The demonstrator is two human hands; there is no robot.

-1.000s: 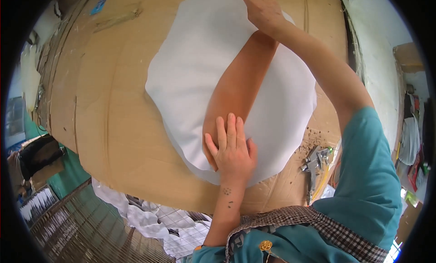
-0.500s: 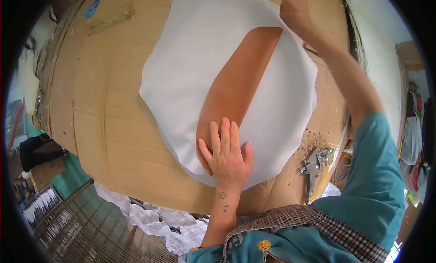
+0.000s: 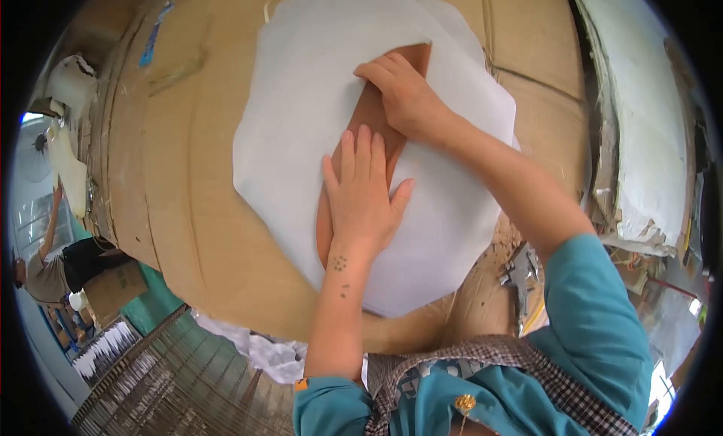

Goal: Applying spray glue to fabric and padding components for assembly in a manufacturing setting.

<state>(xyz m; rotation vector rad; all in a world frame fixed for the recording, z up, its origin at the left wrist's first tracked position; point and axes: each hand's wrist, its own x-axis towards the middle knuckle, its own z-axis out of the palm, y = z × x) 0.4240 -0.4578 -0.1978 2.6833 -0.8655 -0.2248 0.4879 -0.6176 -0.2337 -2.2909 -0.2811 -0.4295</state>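
Observation:
A long, curved brown piece (image 3: 369, 106), like leather or smooth sheet, lies on a stack of pale grey-white sheets (image 3: 294, 112) with uneven outlines. My left hand (image 3: 363, 195) rests flat over its lower middle, fingers forward and thumb out to the right. Farther up, my right hand (image 3: 403, 93) bends across the piece's upper part, its fingers pressed together and pointing left past the piece's left side. Whether something small is under or between those fingers is hidden. The piece's top corner (image 3: 424, 53) shows beyond my right hand.
Brown cardboard (image 3: 173, 233) covers the table under the sheets. A metal spray gun (image 3: 520, 278) lies at the right near edge, partly behind my right arm. Wire racks (image 3: 188, 376) stand below left. Another person (image 3: 56, 266) is at the far left.
My right hand has come from beyond the sheets' upper right down onto the brown piece. My left hand has slid farther up it. The whole view has shifted slightly.

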